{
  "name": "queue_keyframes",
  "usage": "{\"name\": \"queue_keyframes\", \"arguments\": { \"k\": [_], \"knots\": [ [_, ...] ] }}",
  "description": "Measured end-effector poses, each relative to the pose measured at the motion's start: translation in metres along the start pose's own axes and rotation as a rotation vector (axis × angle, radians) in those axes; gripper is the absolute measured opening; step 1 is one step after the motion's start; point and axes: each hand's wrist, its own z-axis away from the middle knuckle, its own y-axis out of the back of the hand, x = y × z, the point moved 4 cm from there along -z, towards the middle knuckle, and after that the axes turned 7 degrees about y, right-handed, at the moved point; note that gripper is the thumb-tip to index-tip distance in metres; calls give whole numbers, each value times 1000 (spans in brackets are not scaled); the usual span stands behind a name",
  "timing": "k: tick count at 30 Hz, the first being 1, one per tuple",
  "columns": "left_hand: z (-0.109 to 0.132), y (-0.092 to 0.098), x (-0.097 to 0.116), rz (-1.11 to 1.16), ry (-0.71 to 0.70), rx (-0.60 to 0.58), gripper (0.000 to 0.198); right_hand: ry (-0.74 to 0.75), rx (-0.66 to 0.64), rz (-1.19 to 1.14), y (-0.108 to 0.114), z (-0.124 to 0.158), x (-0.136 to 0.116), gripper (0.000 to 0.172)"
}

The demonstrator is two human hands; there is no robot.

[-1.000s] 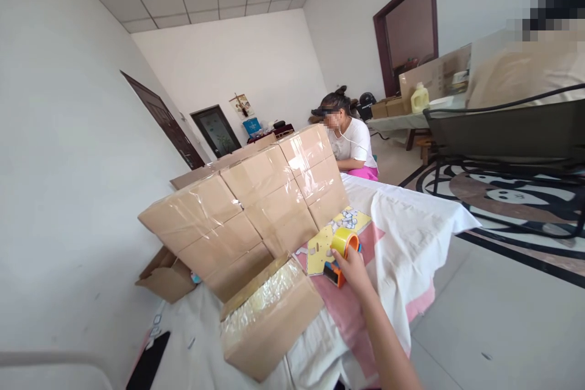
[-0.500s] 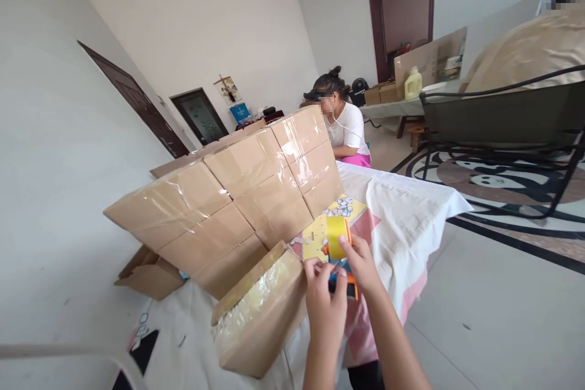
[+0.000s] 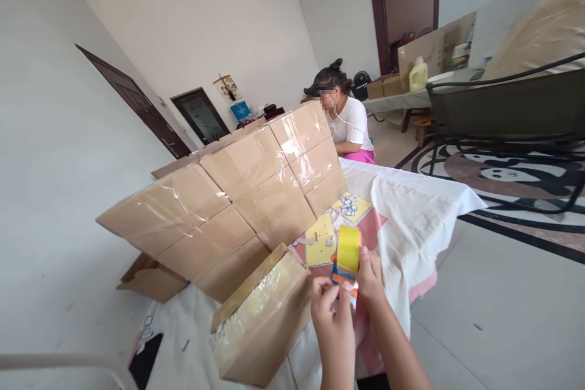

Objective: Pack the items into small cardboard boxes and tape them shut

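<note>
Holding the orange-and-blue plastic tape dispenser (image 3: 339,276)

In the head view, my right hand (image 3: 372,276) clamps the dispenser, thumb at the cylindrical yellow roll of tape (image 3: 349,248). My left hand (image 3: 333,308) is close beside it, fingertips bunched; I cannot tell whether they pinch tape. Both are above the pink-and-white cloth (image 3: 402,219), near a taped brown cardboard box (image 3: 265,324).
</note>
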Motion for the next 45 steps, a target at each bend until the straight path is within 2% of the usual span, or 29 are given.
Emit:
{"name": "queue_keyframes", "arguments": {
  "k": [3,6,10,16,20,26,31,37,40,45],
  "knots": [
    [19,4,-16,-18,43,-65,48,-122,30,-85,7,-2,7,68],
    [40,13,-40,-31,99,-54,55,-222,71,-167,13,-7,10,63],
    [55,20,-58,13,203,-25,60,-253,0,-228,11,-12,8,61],
    [59,16,-49,74,310,-93,61,-238,-51,-373,16,-15,2,57],
    [60,14,-45,65,335,-104,64,-194,-37,-339,24,-17,-4,54],
    [62,12,-47,79,388,-86,70,-199,-82,-335,25,-18,-14,51],
    [61,7,-51,139,414,-83,69,-215,-126,-311,26,-14,-21,54],
    [58,4,-50,136,398,-95,67,-209,-104,-349,27,-11,-28,54],
    [56,8,-41,84,414,-154,65,-212,-81,-364,32,-13,-24,51],
    [60,20,-17,50,547,-385,66,-168,-17,-298,44,-15,-13,53]
  ]
}}
